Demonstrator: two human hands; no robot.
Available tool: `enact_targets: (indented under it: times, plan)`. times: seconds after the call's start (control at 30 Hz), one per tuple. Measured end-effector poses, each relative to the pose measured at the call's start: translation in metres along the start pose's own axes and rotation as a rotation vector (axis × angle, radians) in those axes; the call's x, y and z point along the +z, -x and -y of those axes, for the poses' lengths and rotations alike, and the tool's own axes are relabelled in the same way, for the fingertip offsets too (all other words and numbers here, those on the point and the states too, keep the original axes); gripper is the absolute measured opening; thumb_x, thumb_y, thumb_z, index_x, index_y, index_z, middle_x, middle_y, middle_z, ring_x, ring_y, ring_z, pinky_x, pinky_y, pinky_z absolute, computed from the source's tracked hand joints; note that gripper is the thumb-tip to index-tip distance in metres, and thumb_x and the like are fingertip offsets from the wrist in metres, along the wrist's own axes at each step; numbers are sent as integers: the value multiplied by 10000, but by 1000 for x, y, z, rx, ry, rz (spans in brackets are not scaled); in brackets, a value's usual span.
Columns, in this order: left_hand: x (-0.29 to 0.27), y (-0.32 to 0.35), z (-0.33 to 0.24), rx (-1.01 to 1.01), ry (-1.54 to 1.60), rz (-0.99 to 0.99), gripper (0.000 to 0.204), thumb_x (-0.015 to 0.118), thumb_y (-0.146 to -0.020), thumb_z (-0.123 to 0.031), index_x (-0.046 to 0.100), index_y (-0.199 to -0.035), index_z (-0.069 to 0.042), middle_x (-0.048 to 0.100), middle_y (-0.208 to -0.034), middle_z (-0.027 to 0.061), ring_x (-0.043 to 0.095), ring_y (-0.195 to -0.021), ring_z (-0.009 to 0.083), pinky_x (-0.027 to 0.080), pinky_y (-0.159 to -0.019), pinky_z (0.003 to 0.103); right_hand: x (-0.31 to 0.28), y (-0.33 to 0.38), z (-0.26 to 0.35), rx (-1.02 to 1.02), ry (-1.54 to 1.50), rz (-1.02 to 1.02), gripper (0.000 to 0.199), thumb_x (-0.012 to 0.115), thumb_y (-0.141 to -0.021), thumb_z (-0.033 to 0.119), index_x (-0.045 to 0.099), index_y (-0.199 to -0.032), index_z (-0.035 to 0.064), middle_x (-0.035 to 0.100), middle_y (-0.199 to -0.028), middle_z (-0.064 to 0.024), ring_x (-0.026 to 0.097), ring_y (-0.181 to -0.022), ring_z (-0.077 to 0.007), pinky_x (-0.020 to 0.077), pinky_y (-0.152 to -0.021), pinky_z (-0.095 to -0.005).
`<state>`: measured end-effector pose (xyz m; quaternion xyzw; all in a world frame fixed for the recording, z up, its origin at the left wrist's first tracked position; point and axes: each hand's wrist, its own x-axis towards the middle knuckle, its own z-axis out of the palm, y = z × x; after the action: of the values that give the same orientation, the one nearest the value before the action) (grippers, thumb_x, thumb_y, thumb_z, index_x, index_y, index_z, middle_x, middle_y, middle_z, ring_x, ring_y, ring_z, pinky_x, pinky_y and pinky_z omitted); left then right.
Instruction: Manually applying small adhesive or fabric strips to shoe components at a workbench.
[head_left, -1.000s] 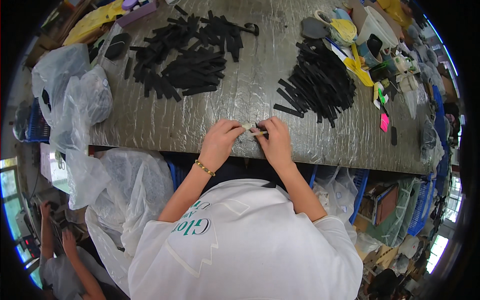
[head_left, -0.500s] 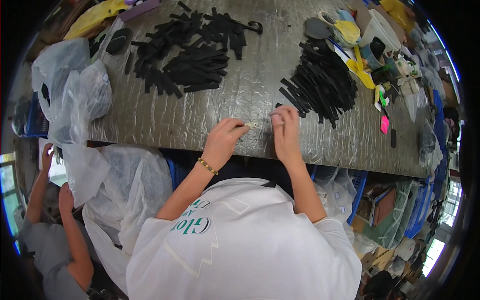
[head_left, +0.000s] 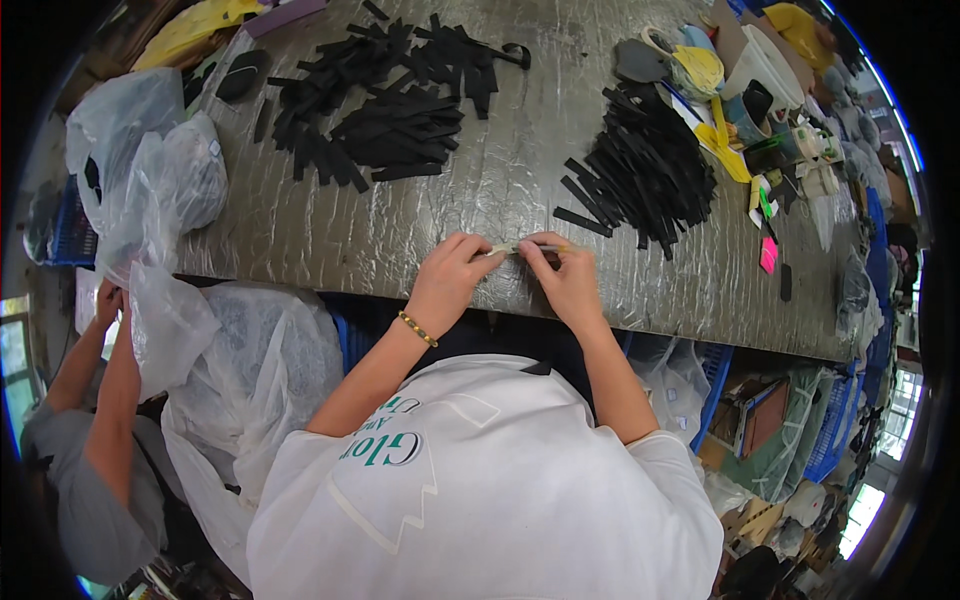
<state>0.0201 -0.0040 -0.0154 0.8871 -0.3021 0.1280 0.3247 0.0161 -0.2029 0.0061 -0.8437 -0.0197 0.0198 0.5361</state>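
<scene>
Both hands slid nearer the table edge (head_left: 300,262); fingers (head_left: 478,250) pinch a pale strip (head_left: 520,248), black strips (head_left: 650,170) beyond.

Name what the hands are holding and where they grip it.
A thin pale strip, pinched at its ends: left hand on the left end, right hand on the right, above the table.

Illumination even and bright, diffuse, from overhead. Glare: silvery sheen across the wrinkled counter (head_left: 470,200) surface beyond the left hand (head_left: 450,280) and right hand (head_left: 565,280). Shadows soft and short beneath both hands. Focus sharp at centre; detail degrades toward the rim. Strong fisheye bending of the counter edge; black vignette surrounds the frame. Daylight overexposed at the lower corners.
</scene>
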Motion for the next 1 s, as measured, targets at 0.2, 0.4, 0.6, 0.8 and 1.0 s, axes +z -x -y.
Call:
enact_targets:
  times: [0.2, 0.4, 0.6, 0.8, 1.0]
  plan:
    - [0, -1, 0, -13, 6, -6, 316, 617, -773, -42, 750, -1051, -110, 626, -949, 35, 605, -913, 223, 530, -787, 337, 2, -1, -2, 12, -14, -26, 191, 655, -964, 114, 703, -971, -70, 729, -880, -79, 679, -797, -118, 534, -726, -258]
    - [-1, -1, 1, -58, 69, -7, 335, 610, -796, -19, 724, -1105, -84, 628, -926, 59, 603, -902, 256, 525, -789, 356, 0, 4, 0, -22, 24, 4, 186, 657, -962, 115, 708, -975, -63, 731, -885, -91, 673, -776, -121, 529, -711, -262]
    - [0, -1, 1, -153, 203, -43, 452, 622, -861, -10, 588, -1309, -65, 659, -955, 101, 622, -925, 309, 523, -803, 399, 14, 2, 10, -55, 31, 52, 201, 661, -961, 127, 709, -986, -67, 736, -900, -106, 684, -763, -133, 519, -701, -266]
    - [-1, -1, 2, -164, 230, -57, 493, 631, -875, -17, 550, -1358, -66, 676, -971, 114, 635, -931, 321, 527, -803, 408, 22, -3, 14, -85, 69, 70, 187, 668, -951, 119, 710, -1003, -55, 729, -927, -128, 693, -756, -186, 514, -668, -291]
    - [2, 0, 3, -156, 225, -59, 470, 629, -869, -11, 564, -1332, -59, 675, -976, 120, 635, -923, 322, 526, -802, 411, 15, -6, 9, -401, 238, 92, 121, 625, -928, 32, 652, -1034, -21, 636, -987, -147, 632, -940, -340, 501, -788, -353]
